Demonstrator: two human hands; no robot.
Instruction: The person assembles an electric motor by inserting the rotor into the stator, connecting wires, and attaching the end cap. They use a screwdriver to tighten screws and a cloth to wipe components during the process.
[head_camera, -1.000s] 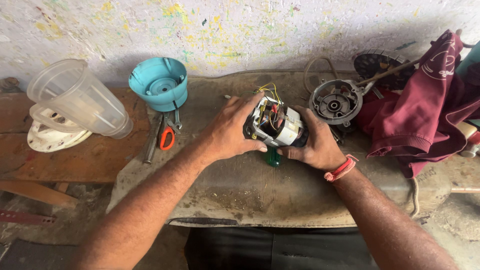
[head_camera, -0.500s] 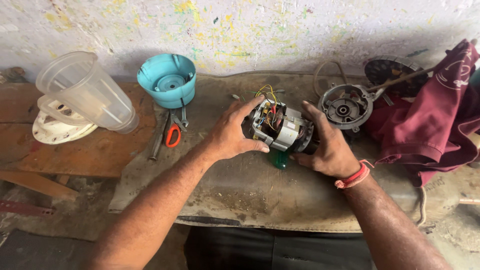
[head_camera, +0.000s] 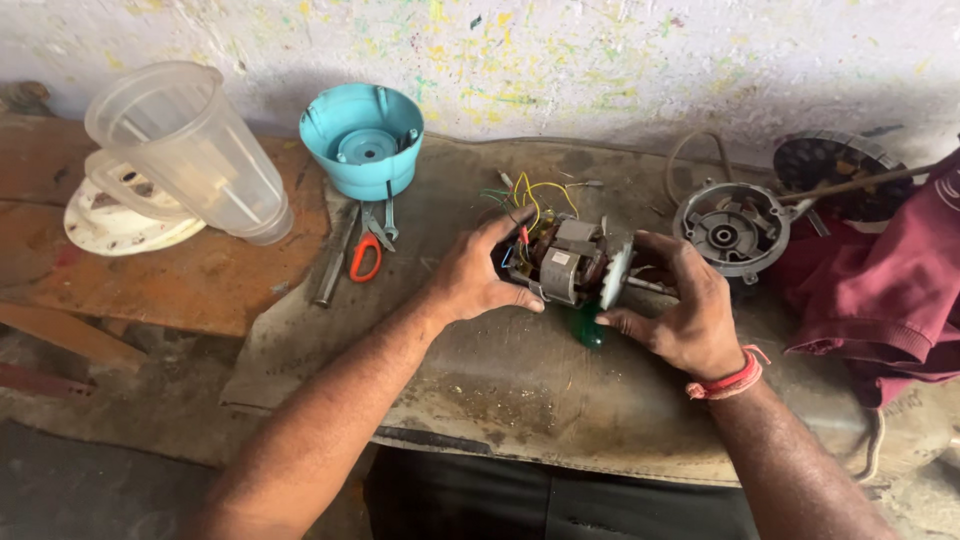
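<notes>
A small electric motor (head_camera: 565, 265) with a metal core, copper windings and yellow, red and green wires lies on its side over the worn bench top (head_camera: 480, 400). My left hand (head_camera: 480, 280) grips its wired left end. My right hand (head_camera: 680, 305) holds the right end, where a white fan disc (head_camera: 615, 275) and a shaft stick out. A green handle (head_camera: 588, 328) shows just below the motor, between my hands.
A round metal motor housing (head_camera: 730, 230) lies right of my hands, beside a dark red cloth (head_camera: 880, 290). At the back left stand a teal plastic base (head_camera: 362, 140), a clear blender jar (head_camera: 190, 155) on a white plate, and pliers with red handles (head_camera: 365, 250).
The motor has been turned between my hands: its fan end now points right and the wires left. My right hand has shifted to the shaft end.
</notes>
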